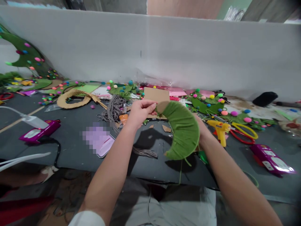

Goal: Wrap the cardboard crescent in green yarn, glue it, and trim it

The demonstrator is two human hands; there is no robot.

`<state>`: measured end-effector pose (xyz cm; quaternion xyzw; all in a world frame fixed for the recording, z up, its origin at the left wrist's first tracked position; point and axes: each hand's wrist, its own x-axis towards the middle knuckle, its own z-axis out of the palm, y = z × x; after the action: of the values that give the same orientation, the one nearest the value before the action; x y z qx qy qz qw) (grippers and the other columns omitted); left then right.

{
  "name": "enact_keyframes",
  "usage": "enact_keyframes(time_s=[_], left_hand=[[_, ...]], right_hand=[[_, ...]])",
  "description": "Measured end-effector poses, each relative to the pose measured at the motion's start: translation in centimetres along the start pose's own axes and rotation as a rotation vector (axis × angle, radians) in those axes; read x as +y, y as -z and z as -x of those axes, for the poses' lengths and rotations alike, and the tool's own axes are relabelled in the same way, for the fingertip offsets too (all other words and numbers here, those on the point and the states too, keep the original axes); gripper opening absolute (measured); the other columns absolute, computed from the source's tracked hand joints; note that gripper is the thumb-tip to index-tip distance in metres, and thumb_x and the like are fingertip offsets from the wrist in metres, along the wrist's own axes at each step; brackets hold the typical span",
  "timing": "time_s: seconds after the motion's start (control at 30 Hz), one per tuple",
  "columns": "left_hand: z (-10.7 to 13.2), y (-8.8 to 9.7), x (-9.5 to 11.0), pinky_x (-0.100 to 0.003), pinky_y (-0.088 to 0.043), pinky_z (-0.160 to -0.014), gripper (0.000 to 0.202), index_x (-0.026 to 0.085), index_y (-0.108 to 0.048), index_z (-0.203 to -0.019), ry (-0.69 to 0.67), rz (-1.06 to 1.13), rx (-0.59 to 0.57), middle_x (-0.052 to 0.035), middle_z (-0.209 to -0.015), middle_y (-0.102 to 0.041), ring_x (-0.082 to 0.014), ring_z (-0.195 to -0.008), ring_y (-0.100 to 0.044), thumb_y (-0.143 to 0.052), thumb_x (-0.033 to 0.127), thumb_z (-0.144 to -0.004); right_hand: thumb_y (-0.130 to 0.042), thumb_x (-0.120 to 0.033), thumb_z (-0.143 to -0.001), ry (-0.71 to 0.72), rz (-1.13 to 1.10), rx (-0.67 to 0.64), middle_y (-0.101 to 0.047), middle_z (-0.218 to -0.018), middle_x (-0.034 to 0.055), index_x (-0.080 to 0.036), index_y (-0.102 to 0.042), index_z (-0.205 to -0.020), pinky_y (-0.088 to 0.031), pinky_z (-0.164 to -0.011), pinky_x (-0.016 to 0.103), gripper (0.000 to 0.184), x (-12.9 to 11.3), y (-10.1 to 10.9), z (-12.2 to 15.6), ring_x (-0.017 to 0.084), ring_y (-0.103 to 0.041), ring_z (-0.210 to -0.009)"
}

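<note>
A crescent wrapped in green yarn (184,130) is held up over the dark table, with bare brown cardboard showing at its upper tip. My left hand (141,113) pinches at that upper tip, thumb and fingers together. My right hand (201,127) grips the crescent's outer right edge from behind; most of its fingers are hidden by the green wrapping. Loose green strands hang from the lower edge. Under and behind the crescent lie cardboard scraps (166,128) and a bundle of grey yarn (144,152).
To the right lie a yellow glue gun (219,128), scissors with yellow and red handles (245,131) and a purple power strip (271,159). At left are a phone (107,146), a cardboard ring (72,99) and another purple power strip (41,131). Pompom-covered green crescents (207,105) line the white partition (164,47).
</note>
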<state>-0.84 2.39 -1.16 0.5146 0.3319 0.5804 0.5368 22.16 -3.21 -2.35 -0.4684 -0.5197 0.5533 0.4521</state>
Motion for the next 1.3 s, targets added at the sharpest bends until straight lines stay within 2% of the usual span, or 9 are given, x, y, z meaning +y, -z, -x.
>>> enact_keyframes(time_s=[0.17, 0.23, 0.33, 0.47, 0.67, 0.8, 0.93, 1.07, 1.3], left_hand=[[1.4, -1.3, 0.6, -0.023, -0.051, -0.054, 0.012, 0.014, -0.077, -0.081, 0.086, -0.326, -0.387, -0.0048, -0.062, -0.069, -0.0115, -0.052, -0.061, -0.075, 0.023, -0.075], [1.9, -1.8, 0.6, -0.024, -0.051, -0.054, 0.01, 0.014, -0.077, -0.081, 0.091, -0.4, -0.471, -0.0057, -0.064, -0.07, -0.0121, -0.052, -0.061, -0.073, 0.022, -0.077], [2.2, -2.1, 0.4, -0.025, -0.051, -0.054, 0.01, 0.016, -0.077, -0.083, 0.057, -0.494, -0.498, -0.0058, -0.065, -0.071, -0.0135, -0.053, -0.063, -0.071, 0.023, -0.079], [2.1, -2.1, 0.5, -0.025, -0.05, -0.054, 0.012, 0.017, -0.077, -0.084, -0.008, -0.581, -0.4, -0.0053, -0.068, -0.072, -0.0145, -0.056, -0.065, -0.068, 0.025, -0.082], [1.5, -1.7, 0.6, -0.025, -0.054, -0.058, 0.012, 0.015, -0.075, -0.086, -0.108, -0.505, -0.048, -0.0038, -0.072, -0.073, -0.015, -0.059, -0.068, -0.067, 0.023, -0.08], [1.1, -1.4, -0.1, -0.025, -0.055, -0.058, 0.015, 0.016, -0.075, -0.088, -0.281, -0.494, 0.123, -0.0045, -0.075, -0.073, -0.0145, -0.06, -0.069, -0.066, 0.027, -0.082], [1.1, -1.7, -0.1, -0.024, -0.055, -0.059, 0.018, 0.015, -0.073, -0.093, -0.389, -0.433, 0.218, -0.0055, -0.081, -0.073, -0.013, -0.06, -0.068, -0.066, 0.03, -0.085], [1.1, -2.0, 0.2, -0.024, -0.056, -0.058, 0.02, 0.015, -0.073, -0.094, -0.364, -0.291, 0.274, -0.0041, -0.079, -0.073, -0.013, -0.06, -0.069, -0.068, 0.031, -0.084], [0.5, -1.9, 0.0, -0.028, -0.059, -0.069, 0.022, 0.018, -0.073, -0.096, -0.229, -0.062, 0.307, -0.0024, -0.083, -0.072, -0.0119, -0.063, -0.068, -0.073, 0.031, -0.08]], right_hand=[[-0.072, -0.037, -0.08, -0.116, -0.177, -0.067, -0.027, -0.049, -0.01, -0.018, -0.058, -0.086, -0.014, -0.042, 0.021, 0.024, -1.5, 1.9, -0.2, 0.006, -0.017, -0.043], [-0.07, -0.034, -0.082, -0.115, -0.192, -0.114, -0.026, -0.048, -0.0107, -0.016, -0.06, -0.088, -0.012, -0.042, 0.021, 0.021, -1.9, 2.1, -0.2, 0.005, -0.015, -0.042], [-0.065, -0.032, -0.087, -0.082, -0.182, -0.186, -0.026, -0.047, -0.0108, -0.014, -0.063, -0.093, -0.012, -0.043, 0.022, 0.019, -2.8, 1.8, 0.6, 0.005, -0.014, -0.042], [-0.06, -0.032, -0.092, -0.037, -0.086, -0.23, -0.027, -0.05, -0.0098, -0.013, -0.065, -0.107, -0.013, -0.045, 0.023, 0.024, -4.0, 0.5, 2.6, 0.006, -0.017, -0.045], [-0.052, -0.037, -0.098, -0.089, 0.129, -0.386, -0.035, -0.055, -0.0072, -0.019, -0.049, -0.141, -0.016, -0.046, 0.023, 0.047, -4.1, -1.4, 4.8, 0.008, -0.024, -0.048], [-0.049, -0.034, -0.099, -0.136, 0.056, -0.385, -0.035, -0.055, -0.0077, -0.023, -0.043, -0.147, -0.017, -0.046, 0.023, 0.049, -3.6, -2.1, 4.7, 0.008, -0.025, -0.048], [-0.048, -0.032, -0.099, -0.12, -0.035, -0.383, -0.035, -0.054, -0.0085, -0.023, -0.041, -0.148, -0.018, -0.046, 0.022, 0.051, -2.5, -3.6, 4.5, 0.008, -0.025, -0.048], [-0.049, -0.033, -0.098, -0.055, -0.074, -0.317, -0.035, -0.053, -0.0091, -0.019, -0.044, -0.145, -0.019, -0.047, 0.023, 0.049, -1.1, -5.4, 4.2, 0.008, -0.022, -0.048], [-0.049, -0.04, -0.096, 0.088, 0.041, -0.032, -0.039, -0.053, -0.0082, -0.017, -0.052, -0.128, -0.023, -0.048, 0.024, 0.039, 0.8, -6.6, 3.2, 0.01, -0.029, -0.048]])
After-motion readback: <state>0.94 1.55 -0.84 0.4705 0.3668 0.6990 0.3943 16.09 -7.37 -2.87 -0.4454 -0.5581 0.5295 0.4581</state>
